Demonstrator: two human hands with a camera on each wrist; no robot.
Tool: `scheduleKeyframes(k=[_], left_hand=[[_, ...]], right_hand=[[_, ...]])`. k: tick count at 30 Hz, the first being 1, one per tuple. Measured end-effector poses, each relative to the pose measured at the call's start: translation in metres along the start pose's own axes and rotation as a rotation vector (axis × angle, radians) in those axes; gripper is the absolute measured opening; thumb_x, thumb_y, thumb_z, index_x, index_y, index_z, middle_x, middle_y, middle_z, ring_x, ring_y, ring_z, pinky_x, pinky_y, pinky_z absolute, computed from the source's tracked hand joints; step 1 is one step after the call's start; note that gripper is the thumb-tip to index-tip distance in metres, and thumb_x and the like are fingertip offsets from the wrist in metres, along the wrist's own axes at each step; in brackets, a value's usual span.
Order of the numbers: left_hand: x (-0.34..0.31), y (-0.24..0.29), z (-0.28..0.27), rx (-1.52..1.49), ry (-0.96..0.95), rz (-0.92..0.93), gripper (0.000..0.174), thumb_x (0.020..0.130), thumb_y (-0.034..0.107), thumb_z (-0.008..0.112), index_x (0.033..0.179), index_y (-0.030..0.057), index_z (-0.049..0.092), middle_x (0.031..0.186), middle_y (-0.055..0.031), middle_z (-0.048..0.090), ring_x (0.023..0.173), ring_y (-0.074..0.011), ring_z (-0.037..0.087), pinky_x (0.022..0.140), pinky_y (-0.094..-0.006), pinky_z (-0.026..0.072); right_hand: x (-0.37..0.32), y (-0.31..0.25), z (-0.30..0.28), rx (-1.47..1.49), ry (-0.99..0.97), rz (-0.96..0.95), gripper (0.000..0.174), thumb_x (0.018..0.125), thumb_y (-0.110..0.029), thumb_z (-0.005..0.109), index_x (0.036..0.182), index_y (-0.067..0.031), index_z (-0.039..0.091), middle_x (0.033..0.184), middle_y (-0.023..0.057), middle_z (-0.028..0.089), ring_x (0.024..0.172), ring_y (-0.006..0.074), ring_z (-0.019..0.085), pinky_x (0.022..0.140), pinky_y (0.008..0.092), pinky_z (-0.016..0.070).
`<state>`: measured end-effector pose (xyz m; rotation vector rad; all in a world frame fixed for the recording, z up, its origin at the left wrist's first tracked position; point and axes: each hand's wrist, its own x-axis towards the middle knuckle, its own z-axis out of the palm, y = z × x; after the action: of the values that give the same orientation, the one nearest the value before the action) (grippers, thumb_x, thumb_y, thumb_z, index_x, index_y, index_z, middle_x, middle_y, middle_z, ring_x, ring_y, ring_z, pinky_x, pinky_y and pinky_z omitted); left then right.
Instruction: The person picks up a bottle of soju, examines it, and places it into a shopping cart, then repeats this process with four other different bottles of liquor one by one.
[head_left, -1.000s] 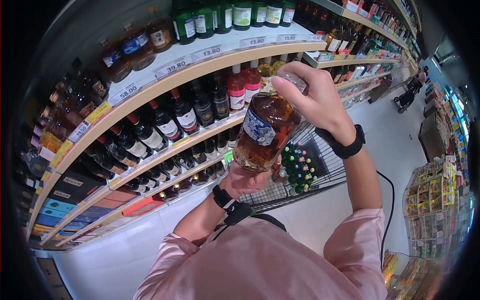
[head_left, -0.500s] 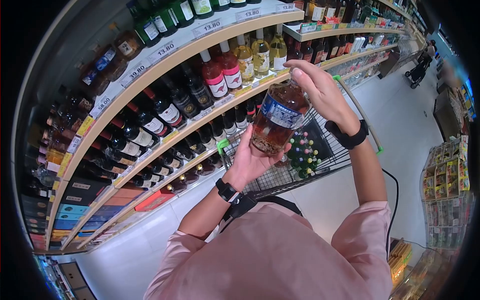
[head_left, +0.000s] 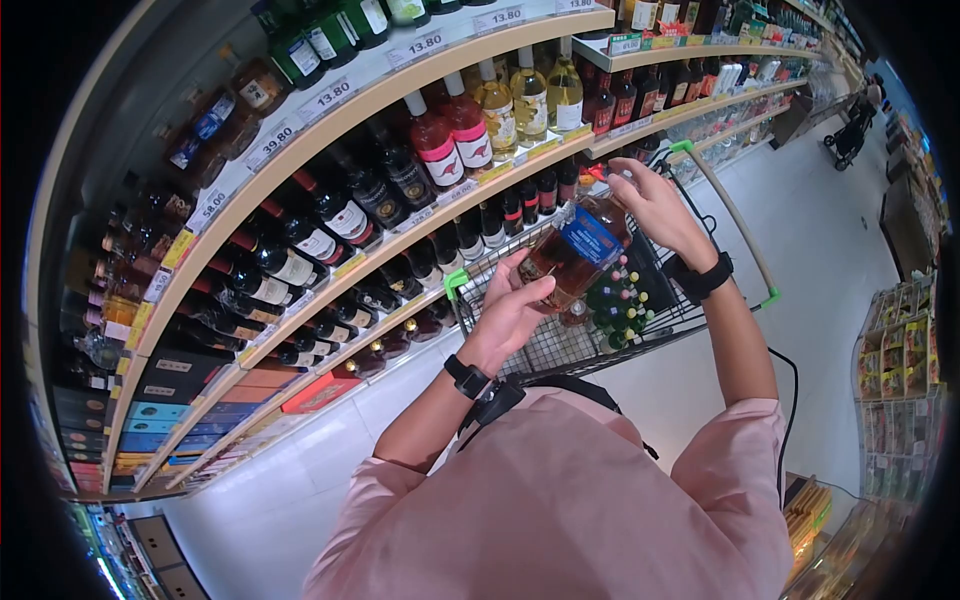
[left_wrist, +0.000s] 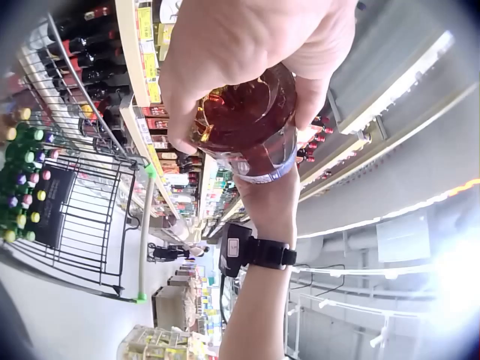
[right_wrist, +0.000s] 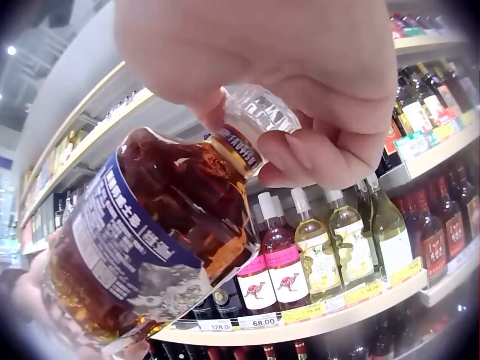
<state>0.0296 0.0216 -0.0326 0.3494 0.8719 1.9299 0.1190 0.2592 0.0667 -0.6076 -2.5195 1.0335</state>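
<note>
A bottle of amber liquid with a blue label [head_left: 590, 240] is held tilted above the cart, its neck toward the upper right. The left hand [head_left: 508, 312] supports its lower end, fingers and thumb curled round the glass; in the left wrist view the hand [left_wrist: 251, 37] spans the bottle's base [left_wrist: 247, 116]. The right hand [head_left: 662, 208] is at the neck. Seen from the right wrist, that hand's [right_wrist: 292, 67] thumb and fingers pinch the clear faceted cap [right_wrist: 259, 112], above the dark label [right_wrist: 124, 232]. Part of the cap is hidden by the fingers.
A shopping cart [head_left: 735, 215] with green bottles [head_left: 618, 312] stands below the hands. Shelves with price tags [head_left: 330, 97] and rows of wine bottles [head_left: 345, 215] run along the left. A person with a stroller [head_left: 850, 135] is far down the aisle.
The bottle has moved right and away from the body, and its label has turned. The left hand has shifted from beneath it to curl round its lower side. More of the cart shows.
</note>
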Motion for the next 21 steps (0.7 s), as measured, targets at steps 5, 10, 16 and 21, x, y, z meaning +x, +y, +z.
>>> scheduleKeyframes(k=[5, 10, 16, 21], left_hand=[[0.005, -0.007, -0.006, 0.028, 0.014, -0.049, 0.058, 0.093, 0.017, 0.065, 0.143, 0.0093, 0.036, 0.137, -0.0149, 0.052, 0.123, -0.0330, 0.056, 0.099, -0.0574, 0.0486], [0.001, 0.002, -0.022, -0.146, -0.076, -0.414, 0.056, 0.098, 0.037, 0.053, 0.143, 0.0073, 0.040, 0.140, -0.0180, 0.052, 0.123, -0.0354, 0.055, 0.098, -0.0571, 0.0468], [0.008, -0.021, -0.032, -0.272, -0.096, -0.563, 0.053, 0.102, 0.039, 0.045, 0.146, 0.0111, 0.037, 0.144, -0.0176, 0.047, 0.127, -0.0350, 0.050, 0.100, -0.0565, 0.0446], [0.017, -0.040, -0.050, -0.132, 0.076, -0.703, 0.058, 0.100, 0.037, 0.051, 0.148, 0.0119, 0.031, 0.141, -0.0199, 0.046, 0.128, -0.0383, 0.047, 0.104, -0.0603, 0.0400]], right_hand=[[-0.005, 0.017, 0.001, 0.017, -0.012, -0.013, 0.063, 0.097, -0.052, 0.049, 0.119, 0.0051, 0.063, 0.106, 0.0249, 0.069, 0.104, 0.0371, 0.066, 0.090, 0.0408, 0.0498], [-0.024, 0.023, -0.010, 0.033, -0.227, 0.130, 0.065, 0.087, -0.059, 0.062, 0.096, 0.0054, 0.070, 0.071, 0.0123, 0.064, 0.071, 0.0213, 0.064, 0.068, 0.0341, 0.0492], [-0.052, 0.036, 0.011, 0.035, -0.052, 0.144, 0.049, 0.077, -0.041, 0.070, 0.092, 0.0053, 0.069, 0.069, 0.0159, 0.064, 0.067, 0.0264, 0.066, 0.066, 0.0364, 0.0510], [-0.079, 0.017, 0.035, -0.279, -0.002, 0.108, 0.042, 0.072, -0.036, 0.068, 0.085, 0.0035, 0.067, 0.073, 0.0239, 0.067, 0.071, 0.0396, 0.068, 0.070, 0.0450, 0.0550]])
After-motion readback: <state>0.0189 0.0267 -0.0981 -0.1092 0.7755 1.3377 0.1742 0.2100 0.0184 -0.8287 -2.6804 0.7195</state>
